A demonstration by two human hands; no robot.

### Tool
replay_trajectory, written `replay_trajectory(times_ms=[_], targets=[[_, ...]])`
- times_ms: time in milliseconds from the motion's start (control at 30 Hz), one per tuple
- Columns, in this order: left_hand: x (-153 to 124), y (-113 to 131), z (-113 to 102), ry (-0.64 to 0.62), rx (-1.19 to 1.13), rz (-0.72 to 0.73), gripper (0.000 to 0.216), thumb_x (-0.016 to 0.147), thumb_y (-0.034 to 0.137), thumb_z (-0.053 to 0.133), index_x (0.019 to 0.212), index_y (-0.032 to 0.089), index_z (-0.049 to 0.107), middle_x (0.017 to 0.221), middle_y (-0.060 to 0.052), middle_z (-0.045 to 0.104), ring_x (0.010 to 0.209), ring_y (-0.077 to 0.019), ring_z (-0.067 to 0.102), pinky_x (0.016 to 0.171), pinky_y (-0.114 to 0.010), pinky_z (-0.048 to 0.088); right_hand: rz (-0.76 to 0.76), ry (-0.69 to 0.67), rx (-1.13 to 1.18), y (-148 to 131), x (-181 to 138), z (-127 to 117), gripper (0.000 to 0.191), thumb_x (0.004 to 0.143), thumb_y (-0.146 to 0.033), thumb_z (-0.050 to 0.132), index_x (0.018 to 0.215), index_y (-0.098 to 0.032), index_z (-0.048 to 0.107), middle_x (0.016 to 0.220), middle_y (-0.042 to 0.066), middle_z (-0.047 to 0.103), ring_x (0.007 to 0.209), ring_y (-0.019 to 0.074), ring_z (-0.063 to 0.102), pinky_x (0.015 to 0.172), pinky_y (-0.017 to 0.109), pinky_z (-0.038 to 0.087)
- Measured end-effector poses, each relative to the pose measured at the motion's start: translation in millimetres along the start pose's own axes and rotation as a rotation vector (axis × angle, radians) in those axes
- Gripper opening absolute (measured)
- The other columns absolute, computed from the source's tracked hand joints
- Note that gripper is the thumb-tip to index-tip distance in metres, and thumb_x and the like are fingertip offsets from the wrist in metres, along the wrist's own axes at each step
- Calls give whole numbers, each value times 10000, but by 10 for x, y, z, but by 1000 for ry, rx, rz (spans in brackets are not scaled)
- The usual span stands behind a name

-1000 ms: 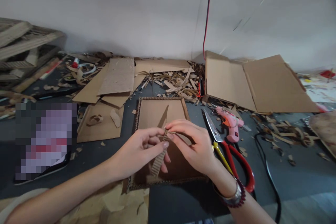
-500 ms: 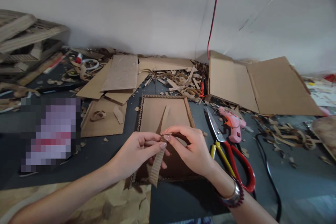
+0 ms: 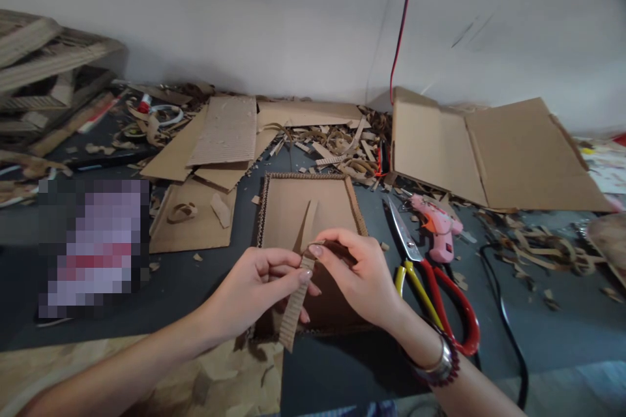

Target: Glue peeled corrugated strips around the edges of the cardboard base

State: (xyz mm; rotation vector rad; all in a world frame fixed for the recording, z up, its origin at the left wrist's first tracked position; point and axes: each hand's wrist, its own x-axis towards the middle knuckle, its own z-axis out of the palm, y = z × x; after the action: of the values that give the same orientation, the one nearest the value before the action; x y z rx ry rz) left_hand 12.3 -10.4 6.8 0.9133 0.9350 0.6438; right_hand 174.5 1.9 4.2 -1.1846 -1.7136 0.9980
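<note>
At the near edge of the counter (image 3: pixel 337 378), to the left, a sheet of brown paper (image 3: pixel 239 371) lies under your arm. Next come your hands, close together over the middle of the near edge. Your left hand (image 3: pixel 259 283) pinches a ridged cardboard strip (image 3: pixel 292 319) between thumb and finger. Your right hand (image 3: pixel 359 273) pinches it too, just above. One end hangs down, and a thin piece sticks up past your fingers; I can't tell if it is all one piece.

Below them lies a flat cardboard tray (image 3: pixel 332 205). Its ridged rim looks done along the far, left and right sides; your hands hide some of the near side. The strip is not stuck to anything that I can see, so I think the work on it is only partway done.

Right of the tray are scissors (image 3: pixel 415 260), partly open, and just past them a pink glue gun (image 3: pixel 437 225). Both lie free. Near the far edge sit scraps (image 3: pixel 342 143), with cardboard sheets (image 3: pixel 225 133) to the left and folded cardboard (image 3: pixel 533 156) toward the far right corner.
</note>
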Motion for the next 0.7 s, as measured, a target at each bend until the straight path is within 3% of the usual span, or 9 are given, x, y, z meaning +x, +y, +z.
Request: replay_trajectory(times_ms=[333, 433, 500, 600, 700], targets=[[-31, 2, 41, -37, 41, -20, 186, 748, 295, 624, 774, 110, 632, 729, -55, 715, 492, -107, 639, 474, -182, 529, 13, 11, 37, 17, -4, -52, 78, 823, -246, 521, 766, -201, 550, 628, -25, 606, 573, 99, 582, 501, 188, 456], [-47, 1, 45, -35, 52, 11, 192, 731, 289, 644, 800, 110, 628, 673, -37, 705, 481, -108, 637, 473, -174, 525, -63, -46, 118, -5, 0, -84, 36, 804, -233, 555, 824, -204, 545, 761, 1, 642, 717, 120, 621, 660, 230, 500], [-52, 0, 48, -17, 47, 23, 233, 709, 292, 665, 850, 115, 612, 641, -25, 699, 475, -119, 640, 472, -186, 529, -118, -44, 155, -4, 5, -91, 184, 756, -232, 621, 915, -217, 530, 885, 16, 633, 847, 142, 609, 794, 285, 483], [-56, -12, 56, 34, 36, 19, 315, 680, 315, 685, 900, 122, 571, 622, -25, 698, 458, -140, 640, 454, -211, 530, -145, 105, 119, 33, 19, -78, 413, 671, -218, 704, 1012, -245, 473, 1016, 29, 565, 969, 166, 552, 872, 337, 441], [-62, -34, 62, 41, 39, 24, 317, 691, 340, 669, 897, 133, 547, 643, -40, 707, 454, -146, 639, 452, -222, 531, -187, 276, 52, 69, 40, -67, 386, 644, -206, 721, 920, -246, 454, 984, 26, 510, 967, 181, 518, 847, 357, 436]])
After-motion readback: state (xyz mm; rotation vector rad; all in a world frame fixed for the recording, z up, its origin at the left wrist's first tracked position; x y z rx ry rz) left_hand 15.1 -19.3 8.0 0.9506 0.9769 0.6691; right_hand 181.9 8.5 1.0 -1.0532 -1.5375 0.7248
